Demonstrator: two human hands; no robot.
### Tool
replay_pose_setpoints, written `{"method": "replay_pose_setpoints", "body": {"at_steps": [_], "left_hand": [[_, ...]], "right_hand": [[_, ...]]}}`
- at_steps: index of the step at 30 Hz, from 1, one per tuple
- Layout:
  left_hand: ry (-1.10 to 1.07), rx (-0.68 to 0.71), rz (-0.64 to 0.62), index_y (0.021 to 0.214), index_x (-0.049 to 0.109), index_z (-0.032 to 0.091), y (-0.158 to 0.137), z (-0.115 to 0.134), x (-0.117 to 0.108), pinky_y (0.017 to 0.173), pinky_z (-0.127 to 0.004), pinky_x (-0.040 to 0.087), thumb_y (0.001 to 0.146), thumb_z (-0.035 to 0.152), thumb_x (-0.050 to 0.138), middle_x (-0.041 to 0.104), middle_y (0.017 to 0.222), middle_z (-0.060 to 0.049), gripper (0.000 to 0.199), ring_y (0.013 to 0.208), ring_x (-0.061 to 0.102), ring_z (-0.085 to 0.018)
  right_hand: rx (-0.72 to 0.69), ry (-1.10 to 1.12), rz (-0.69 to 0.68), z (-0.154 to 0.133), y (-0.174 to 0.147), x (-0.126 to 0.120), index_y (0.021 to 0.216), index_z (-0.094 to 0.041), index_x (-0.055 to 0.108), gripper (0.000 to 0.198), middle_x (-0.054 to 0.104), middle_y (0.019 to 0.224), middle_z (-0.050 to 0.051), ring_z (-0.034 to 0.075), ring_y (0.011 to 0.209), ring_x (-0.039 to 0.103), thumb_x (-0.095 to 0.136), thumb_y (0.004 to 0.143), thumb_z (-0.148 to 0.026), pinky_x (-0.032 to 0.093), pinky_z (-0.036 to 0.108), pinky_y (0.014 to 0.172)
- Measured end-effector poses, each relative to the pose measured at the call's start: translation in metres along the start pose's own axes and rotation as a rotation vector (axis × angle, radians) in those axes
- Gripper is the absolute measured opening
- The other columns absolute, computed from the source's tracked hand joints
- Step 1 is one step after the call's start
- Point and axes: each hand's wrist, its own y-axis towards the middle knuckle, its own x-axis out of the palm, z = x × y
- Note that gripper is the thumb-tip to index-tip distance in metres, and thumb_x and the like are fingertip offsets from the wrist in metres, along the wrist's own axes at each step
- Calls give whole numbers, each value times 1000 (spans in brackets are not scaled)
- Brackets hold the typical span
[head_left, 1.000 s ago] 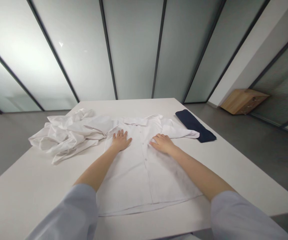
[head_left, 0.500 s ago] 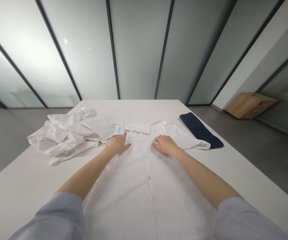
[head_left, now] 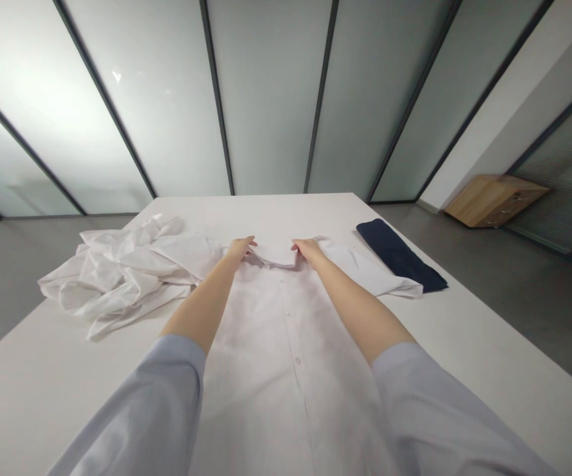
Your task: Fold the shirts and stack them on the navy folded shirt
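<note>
A white button-up shirt (head_left: 276, 330) lies front side up, its collar pointing away from me and its buttons running down the middle. At the collar's left end, my left hand (head_left: 242, 248) is closed on the fabric near the shoulder. My right hand (head_left: 308, 250) pinches the right end of the collar (head_left: 276, 255) between thumb and fingers. The shirt's right sleeve (head_left: 365, 271) stretches out past my right hand, its cuff touching a folded dark blue cloth (head_left: 399, 254).
A crumpled heap of white fabric (head_left: 127, 264) lies on the left of the white table (head_left: 246, 206). Beyond the table stand frosted glass panels (head_left: 270, 99). A wooden cabinet (head_left: 494, 198) is on the floor at the right.
Both hands have moved forward from lying flat on the shirt's chest to the two ends of the collar. Their fingers have closed on the fabric there.
</note>
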Motion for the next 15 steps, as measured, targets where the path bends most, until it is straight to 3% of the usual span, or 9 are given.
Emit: {"method": "replay_pose_setpoints", "body": {"at_steps": [3, 5, 8, 11, 15], "left_hand": [[-28, 93, 21, 149, 26, 28, -2, 4, -5, 90, -36, 47, 95, 47, 23, 47, 145, -6, 58, 125, 52, -21], [91, 178, 19, 152, 16, 27, -10, 4, -4, 99, -37, 42, 94, 48, 29, 38, 151, -6, 64, 134, 42, -22], [433, 281, -61, 148, 29, 18, -36, 0, 7, 108, -39, 33, 87, 54, 43, 36, 152, -13, 72, 139, 34, -28], [686, 286, -101, 142, 39, 18, -69, -6, 22, 108, -53, 29, 84, 65, 41, 31, 153, -17, 75, 140, 28, -36], [796, 201, -79, 143, 37, 23, -96, -20, 36, 103, -69, 23, 83, 72, 29, 26, 155, -17, 78, 140, 23, -42]], "right_hand": [[-138, 91, 121, -3, 4, -8, 146, -22, 37, 56, 54, 138, 9, 19, 126, 50, 18, 98, -42, 46, 34, 94], [-214, 41, 141, -1, -2, -12, 151, -23, 25, 58, 40, 149, 7, 17, 137, 37, 18, 98, -44, 40, 34, 102], [-299, -245, 68, 6, -28, -12, 149, -20, 31, 59, 36, 152, 8, 18, 139, 32, 29, 96, -46, 32, 34, 110], [-383, -555, -15, 17, -70, -8, 142, -21, 44, 57, 43, 147, 10, 25, 137, 36, 39, 92, -49, 27, 40, 112], [-292, -785, -62, 34, -117, -2, 143, -21, 42, 64, 36, 150, 15, 36, 139, 29, 36, 91, -59, 23, 55, 110]]}}
